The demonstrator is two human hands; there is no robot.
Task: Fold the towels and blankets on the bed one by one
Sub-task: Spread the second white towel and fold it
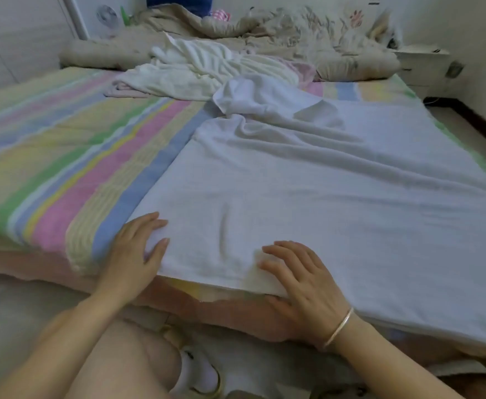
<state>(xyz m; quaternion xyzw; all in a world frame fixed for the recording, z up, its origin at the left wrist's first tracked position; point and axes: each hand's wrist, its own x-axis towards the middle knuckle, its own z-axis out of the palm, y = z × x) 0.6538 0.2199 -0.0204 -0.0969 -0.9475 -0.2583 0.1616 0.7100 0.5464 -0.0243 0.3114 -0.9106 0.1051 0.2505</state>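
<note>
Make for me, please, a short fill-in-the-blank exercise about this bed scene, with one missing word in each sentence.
1. The left hand and the right hand both hold the near edge of the ___ towel.
2. A bracelet sits on the ___ wrist.
3. The sheet under the towel has coloured ___.
Missing words: white; right; stripes
</note>
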